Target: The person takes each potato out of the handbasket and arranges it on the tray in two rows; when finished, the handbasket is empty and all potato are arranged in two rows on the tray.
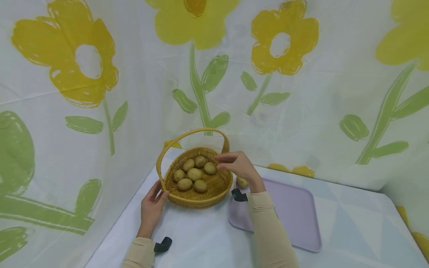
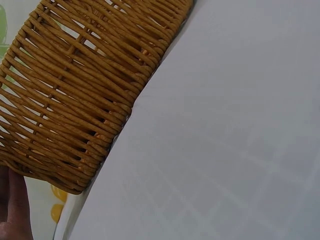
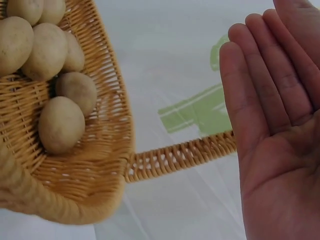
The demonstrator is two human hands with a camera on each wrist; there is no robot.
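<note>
A wicker basket (image 1: 201, 203) with a tall arched handle stands toward the back of the table, several potatoes (image 1: 194, 174) lying inside it. My left hand (image 1: 152, 208) grips its left rim near the foot of the handle; in the left wrist view only some fingers (image 2: 17, 200) show at the woven side. Over the right rim, beside the handle, my right hand (image 1: 239, 165) is raised. Its fingers are straight and its palm bare in the right wrist view. Below that hand, a single potato (image 1: 242, 182) sits at the tray's left back corner, partly hidden.
A lilac tray (image 1: 295, 212) lies right of the basket, partly covered by the right forearm. The table (image 1: 355, 223) has a pale patterned cloth. Flower-printed fabric (image 1: 311, 104) hangs close behind and along the left side.
</note>
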